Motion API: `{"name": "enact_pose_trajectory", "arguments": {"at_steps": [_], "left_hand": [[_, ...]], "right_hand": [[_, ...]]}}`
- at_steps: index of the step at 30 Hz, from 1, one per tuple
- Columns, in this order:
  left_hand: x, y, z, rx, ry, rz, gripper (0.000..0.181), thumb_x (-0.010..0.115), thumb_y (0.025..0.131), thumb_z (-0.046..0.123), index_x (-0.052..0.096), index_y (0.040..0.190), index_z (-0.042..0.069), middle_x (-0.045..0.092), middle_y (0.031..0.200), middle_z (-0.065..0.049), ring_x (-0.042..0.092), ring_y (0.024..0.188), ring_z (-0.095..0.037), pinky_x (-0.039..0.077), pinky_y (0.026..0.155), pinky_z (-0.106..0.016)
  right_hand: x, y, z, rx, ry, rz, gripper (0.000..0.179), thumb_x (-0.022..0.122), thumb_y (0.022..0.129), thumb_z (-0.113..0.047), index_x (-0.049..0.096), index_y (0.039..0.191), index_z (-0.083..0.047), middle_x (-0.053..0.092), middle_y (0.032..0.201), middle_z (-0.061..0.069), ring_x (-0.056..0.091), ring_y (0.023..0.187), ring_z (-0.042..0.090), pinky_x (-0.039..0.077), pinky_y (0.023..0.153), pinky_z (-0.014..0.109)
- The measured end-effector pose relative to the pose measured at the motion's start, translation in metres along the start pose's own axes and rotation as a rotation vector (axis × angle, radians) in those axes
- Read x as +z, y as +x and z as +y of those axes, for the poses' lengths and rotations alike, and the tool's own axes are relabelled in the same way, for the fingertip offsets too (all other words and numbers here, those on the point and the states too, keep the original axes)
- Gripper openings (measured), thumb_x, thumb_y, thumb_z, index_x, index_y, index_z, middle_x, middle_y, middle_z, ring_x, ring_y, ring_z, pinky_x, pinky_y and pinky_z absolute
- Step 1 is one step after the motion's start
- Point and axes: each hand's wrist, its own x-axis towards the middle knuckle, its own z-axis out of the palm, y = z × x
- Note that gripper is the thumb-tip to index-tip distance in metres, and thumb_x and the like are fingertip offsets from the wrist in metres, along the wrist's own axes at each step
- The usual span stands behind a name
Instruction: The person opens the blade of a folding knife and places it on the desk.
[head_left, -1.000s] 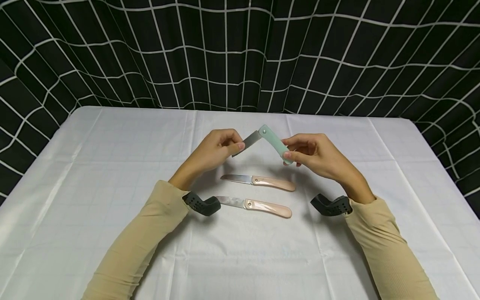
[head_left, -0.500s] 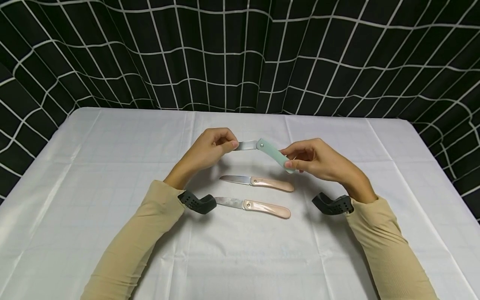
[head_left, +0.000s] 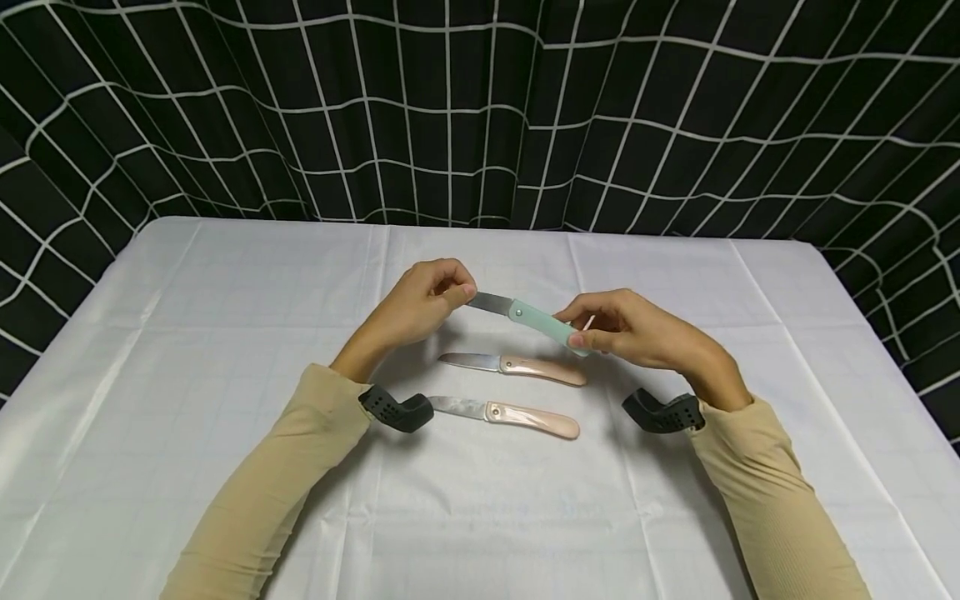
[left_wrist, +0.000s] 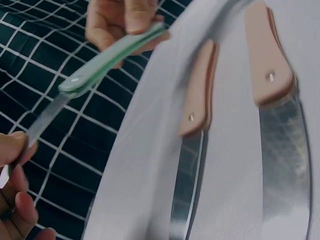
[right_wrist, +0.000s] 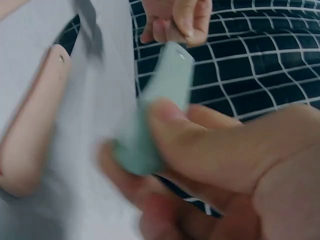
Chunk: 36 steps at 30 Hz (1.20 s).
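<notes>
Between both hands, above the table, hangs a folding knife with a mint-green handle point(head_left: 542, 320), its blade swung out nearly in line with the handle. My left hand point(head_left: 425, 302) pinches the blade point(left_wrist: 46, 120) near its tip, which the fingers hide. At the other end, the thumb and fingers of my right hand point(head_left: 637, 329) grip the handle's butt. Nearer me, two folding knives with pinkish handles lie unfolded on the cloth, one pink knife point(head_left: 542, 369) behind the other pink knife point(head_left: 531, 419). Both have blades pointing left and handles right.
A white cloth covers the table point(head_left: 480, 517). Behind it hangs a black curtain point(head_left: 420, 108) with a white grid. Dark wrist mounts point(head_left: 396, 408) sit on both forearms, low over the cloth near the pink knives.
The mint-green knife has gone from sharply bent to almost straight as its pivot came down toward me. My right hand has lowered slightly. The pink knives stay put.
</notes>
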Motion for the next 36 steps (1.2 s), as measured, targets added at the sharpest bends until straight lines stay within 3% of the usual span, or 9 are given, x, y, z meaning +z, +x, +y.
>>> {"name": "enact_pose_trajectory", "arguments": {"at_steps": [9, 16, 25, 36], "left_hand": [[-0.003, 0.001, -0.003, -0.035, -0.034, 0.053, 0.019, 0.057, 0.100, 0.019, 0.068, 0.103, 0.004, 0.061, 0.088, -0.013, 0.048, 0.075, -0.016, 0.039, 0.069, -0.028], [-0.003, 0.003, -0.004, -0.020, -0.025, 0.084, 0.019, 0.058, 0.100, 0.018, 0.068, 0.104, 0.003, 0.063, 0.090, -0.014, 0.049, 0.074, -0.016, 0.039, 0.069, -0.027], [-0.002, 0.002, -0.002, 0.005, 0.012, 0.052, 0.016, 0.060, 0.099, 0.018, 0.070, 0.099, 0.005, 0.058, 0.083, -0.003, 0.048, 0.075, -0.015, 0.039, 0.069, -0.027], [0.000, 0.002, -0.004, 0.022, 0.032, 0.013, 0.018, 0.060, 0.099, 0.019, 0.071, 0.099, 0.005, 0.061, 0.084, -0.007, 0.047, 0.075, -0.016, 0.039, 0.068, -0.027]], "right_hand": [[0.004, 0.005, 0.001, 0.033, -0.064, 0.155, 0.031, 0.058, 0.100, -0.018, 0.061, 0.131, -0.011, 0.068, 0.110, 0.012, 0.066, 0.091, 0.028, 0.050, 0.076, 0.025], [0.011, 0.009, 0.006, -0.021, -0.007, 0.242, 0.031, 0.060, 0.099, -0.014, 0.063, 0.129, -0.010, 0.067, 0.095, 0.016, 0.065, 0.081, 0.025, 0.048, 0.070, 0.021], [0.003, 0.004, 0.000, -0.025, 0.077, 0.161, 0.031, 0.061, 0.097, -0.006, 0.065, 0.128, -0.002, 0.067, 0.088, 0.011, 0.060, 0.074, 0.020, 0.048, 0.064, 0.026], [0.000, 0.001, 0.003, -0.060, 0.058, 0.093, 0.034, 0.060, 0.097, -0.006, 0.063, 0.131, -0.004, 0.060, 0.085, 0.010, 0.057, 0.075, 0.021, 0.047, 0.066, 0.025]]}}
